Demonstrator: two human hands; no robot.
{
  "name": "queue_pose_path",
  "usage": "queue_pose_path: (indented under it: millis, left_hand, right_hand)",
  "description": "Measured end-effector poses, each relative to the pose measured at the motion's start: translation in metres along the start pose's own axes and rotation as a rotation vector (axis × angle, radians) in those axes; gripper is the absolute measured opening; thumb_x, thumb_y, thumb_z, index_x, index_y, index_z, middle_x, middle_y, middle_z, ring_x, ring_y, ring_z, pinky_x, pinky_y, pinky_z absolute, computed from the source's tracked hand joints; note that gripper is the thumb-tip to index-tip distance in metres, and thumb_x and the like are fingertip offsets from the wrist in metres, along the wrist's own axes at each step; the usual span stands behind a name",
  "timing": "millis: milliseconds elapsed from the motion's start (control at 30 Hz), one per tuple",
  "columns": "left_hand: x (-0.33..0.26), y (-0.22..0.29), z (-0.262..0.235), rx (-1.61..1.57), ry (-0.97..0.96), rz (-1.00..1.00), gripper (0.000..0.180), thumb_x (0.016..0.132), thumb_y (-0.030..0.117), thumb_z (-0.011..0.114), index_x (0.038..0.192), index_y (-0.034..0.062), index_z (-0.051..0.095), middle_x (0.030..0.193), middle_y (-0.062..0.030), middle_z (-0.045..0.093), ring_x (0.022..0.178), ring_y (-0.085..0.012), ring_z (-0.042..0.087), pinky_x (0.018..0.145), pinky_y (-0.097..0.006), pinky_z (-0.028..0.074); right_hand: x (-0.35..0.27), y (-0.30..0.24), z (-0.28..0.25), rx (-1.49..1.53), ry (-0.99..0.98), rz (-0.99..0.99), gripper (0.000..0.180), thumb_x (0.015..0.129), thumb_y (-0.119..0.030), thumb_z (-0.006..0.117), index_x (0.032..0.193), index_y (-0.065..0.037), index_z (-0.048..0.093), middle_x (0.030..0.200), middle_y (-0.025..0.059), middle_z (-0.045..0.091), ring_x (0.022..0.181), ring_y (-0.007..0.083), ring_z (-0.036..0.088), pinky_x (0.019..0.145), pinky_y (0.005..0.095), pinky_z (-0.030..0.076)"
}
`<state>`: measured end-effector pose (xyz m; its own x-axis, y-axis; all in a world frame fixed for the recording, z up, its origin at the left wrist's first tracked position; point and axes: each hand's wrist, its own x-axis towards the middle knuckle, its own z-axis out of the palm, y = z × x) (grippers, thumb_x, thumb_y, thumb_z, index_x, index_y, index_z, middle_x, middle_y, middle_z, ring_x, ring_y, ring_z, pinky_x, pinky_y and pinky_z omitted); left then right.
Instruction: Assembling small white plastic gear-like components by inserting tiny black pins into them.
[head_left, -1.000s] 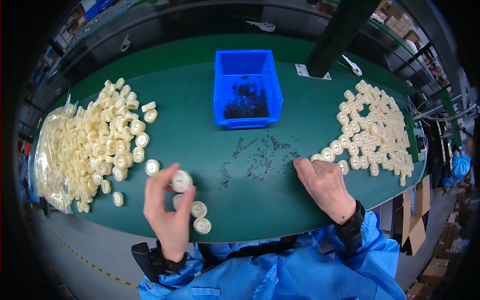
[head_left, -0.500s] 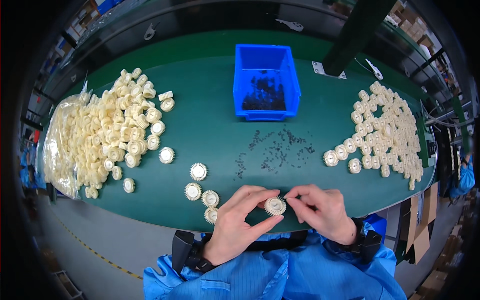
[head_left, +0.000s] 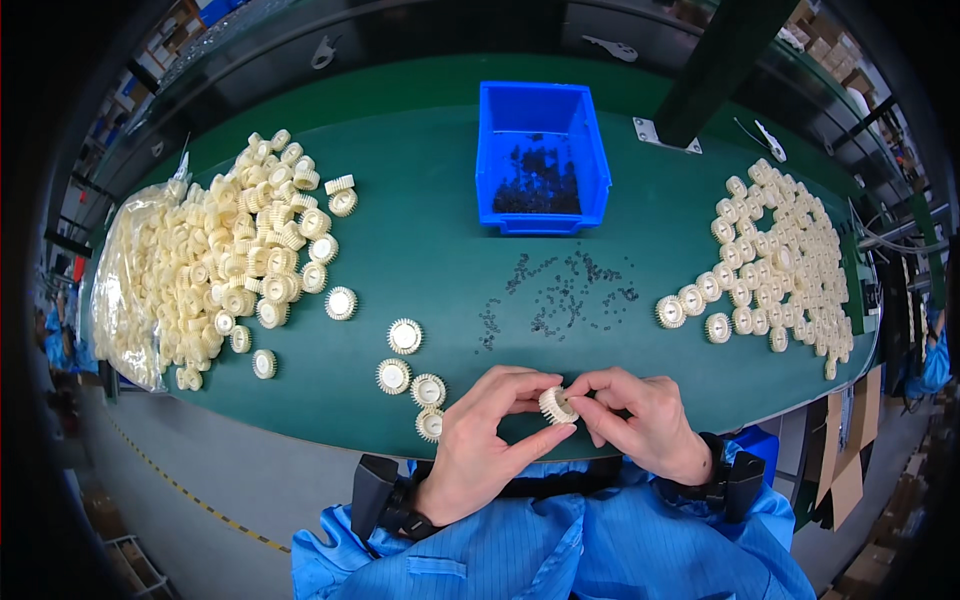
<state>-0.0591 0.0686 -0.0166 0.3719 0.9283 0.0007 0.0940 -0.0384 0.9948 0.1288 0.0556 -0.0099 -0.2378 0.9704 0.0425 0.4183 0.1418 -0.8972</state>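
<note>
A cream plastic gear [head_left: 553, 406] is held at the table's near edge between the thumb and fingers of my left hand [head_left: 482, 436]. It is tilted, its recessed face turned toward the right. My right hand [head_left: 642, 420] is closed in a pinch, fingertips against the middle of that face; whatever they hold is hidden. Beside my left hand lie several loose gears [head_left: 394, 376], flat on the green table [head_left: 420, 240]. Beyond both hands, tiny black parts [head_left: 560, 300] are scattered over the tabletop.
A blue bin [head_left: 545, 225] containing more black parts stands at the back middle. On the left, gears [head_left: 265, 230] are heaped beside a clear plastic bag [head_left: 125, 290]. Many gears [head_left: 765, 255] lie spread at the right. A dark post [head_left: 715, 75] rises at the back right.
The gear has tipped toward my right hand. My right fingertips have come in from beside its rim to the middle of its face. The whole view has shifted slightly.
</note>
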Motion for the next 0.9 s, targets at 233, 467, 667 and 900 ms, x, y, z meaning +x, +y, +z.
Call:
queue_pose_path:
  millis: [233, 467, 667, 900]
  left_hand:
    - [-0.001, -0.005, 0.003, -0.126, 0.013, -0.045, 0.037, 0.078, 0.002, 0.072, 0.112, -0.0032, 0.06, 0.108, -0.0118, 0.058, 0.096, -0.0211, 0.066, 0.083, -0.029, 0.056]
    - [-0.005, -0.007, 0.003, -0.197, -0.092, -0.095, 0.036, 0.081, -0.001, 0.069, 0.115, -0.0031, 0.059, 0.106, -0.0112, 0.058, 0.092, -0.0199, 0.067, 0.082, -0.028, 0.056]
    - [-0.004, -0.009, 0.006, -0.092, -0.092, -0.033, 0.037, 0.082, -0.002, 0.067, 0.118, -0.0033, 0.057, 0.11, -0.0113, 0.058, 0.094, -0.021, 0.067, 0.083, -0.029, 0.056]
    - [-0.004, -0.008, 0.009, -0.268, -0.044, -0.134, 0.037, 0.083, -0.003, 0.063, 0.12, -0.0014, 0.057, 0.113, -0.0133, 0.064, 0.102, -0.0205, 0.065, 0.086, -0.03, 0.054]
  right_hand:
    - [0.002, 0.0, -0.006, 0.147, -0.054, 0.092, 0.009, 0.087, -0.008, 0.064, 0.095, -0.003, 0.062, 0.058, 0.0027, 0.062, 0.05, 0.0073, 0.061, 0.044, 0.021, 0.042]
    - [0.012, -0.004, -0.024, 0.269, -0.291, 0.273, 0.01, 0.088, -0.011, 0.063, 0.094, -0.002, 0.062, 0.062, 0.0046, 0.065, 0.054, 0.0072, 0.061, 0.048, 0.0205, 0.043]
    - [0.019, -0.011, -0.028, 0.205, -0.385, 0.328, 0.012, 0.089, -0.015, 0.063, 0.093, -0.004, 0.06, 0.063, 0.0042, 0.065, 0.056, 0.0092, 0.062, 0.051, 0.0232, 0.045]
    - [0.008, -0.011, -0.021, 0.133, -0.208, 0.28, 0.02, 0.091, -0.015, 0.06, 0.104, -0.004, 0.049, 0.066, 0.0048, 0.066, 0.059, 0.0117, 0.064, 0.052, 0.0247, 0.045]
